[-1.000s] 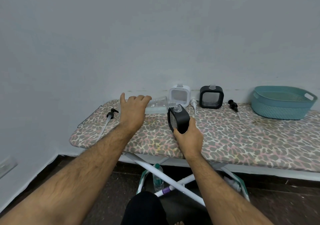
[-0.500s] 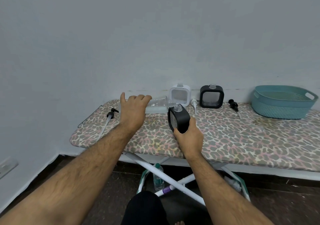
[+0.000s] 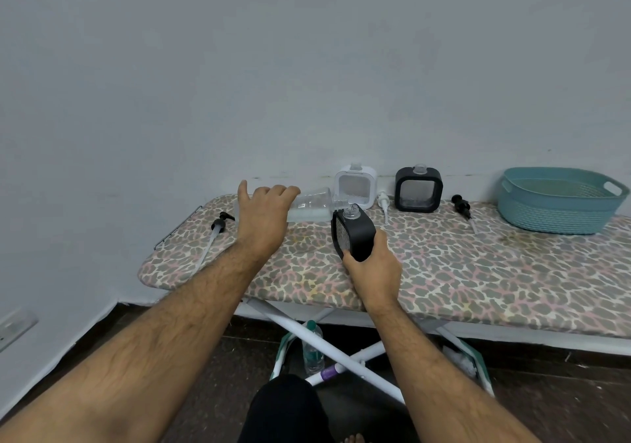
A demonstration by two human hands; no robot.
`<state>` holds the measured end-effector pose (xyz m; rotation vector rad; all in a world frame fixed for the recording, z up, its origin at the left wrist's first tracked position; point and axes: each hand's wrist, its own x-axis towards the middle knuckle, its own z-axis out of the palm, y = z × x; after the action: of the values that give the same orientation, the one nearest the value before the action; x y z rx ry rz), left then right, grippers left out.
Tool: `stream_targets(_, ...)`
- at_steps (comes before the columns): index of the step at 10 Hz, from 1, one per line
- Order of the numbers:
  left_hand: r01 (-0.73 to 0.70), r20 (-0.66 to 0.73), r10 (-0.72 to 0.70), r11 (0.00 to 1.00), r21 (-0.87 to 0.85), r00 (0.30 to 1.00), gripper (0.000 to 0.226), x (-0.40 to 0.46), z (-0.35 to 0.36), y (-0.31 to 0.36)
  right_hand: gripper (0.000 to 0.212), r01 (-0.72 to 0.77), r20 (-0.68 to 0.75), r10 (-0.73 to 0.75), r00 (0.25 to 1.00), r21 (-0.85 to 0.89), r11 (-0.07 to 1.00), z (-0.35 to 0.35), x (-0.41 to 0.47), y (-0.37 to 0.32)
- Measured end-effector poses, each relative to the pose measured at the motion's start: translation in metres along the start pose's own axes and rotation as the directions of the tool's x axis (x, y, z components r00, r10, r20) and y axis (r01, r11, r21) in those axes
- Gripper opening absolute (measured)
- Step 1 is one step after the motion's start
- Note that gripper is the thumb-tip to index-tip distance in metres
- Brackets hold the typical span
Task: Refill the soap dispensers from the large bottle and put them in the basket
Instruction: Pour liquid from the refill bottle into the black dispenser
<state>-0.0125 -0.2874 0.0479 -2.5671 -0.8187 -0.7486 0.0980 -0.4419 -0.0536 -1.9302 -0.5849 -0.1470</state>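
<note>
My left hand (image 3: 264,212) grips the large clear bottle (image 3: 312,208), tipped on its side with its neck pointing right into the open mouth of a black square dispenser (image 3: 353,234). My right hand (image 3: 372,265) holds that dispenser from below, tilted toward the bottle, above the board. A white dispenser (image 3: 355,186) and a second black dispenser (image 3: 418,189) stand uncapped by the wall. A teal basket (image 3: 560,200) sits at the far right with nothing seen inside.
The ironing board (image 3: 478,272) has a leopard-print cover. Loose pumps lie on it: a black one with a long tube (image 3: 218,227) at the left, a white one (image 3: 383,202) between the dispensers, another black one (image 3: 461,206) near the basket. A small bottle (image 3: 312,347) stands on the floor below.
</note>
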Motion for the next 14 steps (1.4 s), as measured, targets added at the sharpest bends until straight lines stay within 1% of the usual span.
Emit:
stream_targets(6,-0.009,0.001,0.009,1.0,0.015,1.0,0.063,0.0016,0.0023,-0.0014,0.038,-0.02,0.012,0.02,1.0,0.023,1.0,0.0013,-0.0001,0.0014)
stream_targets(11,-0.009,0.007,0.009,0.999,0.037,1.0,0.064,0.0016,0.0022,-0.0008,0.039,-0.037,0.035,0.035,0.999,0.065,0.997,0.0056,0.0008,0.0051)
stream_targets(14,-0.009,0.005,0.009,1.0,0.027,1.0,0.063,0.0014,0.0017,-0.0003,0.04,-0.015,0.02,0.014,1.0,0.057,0.998,0.0056,0.0015,0.0072)
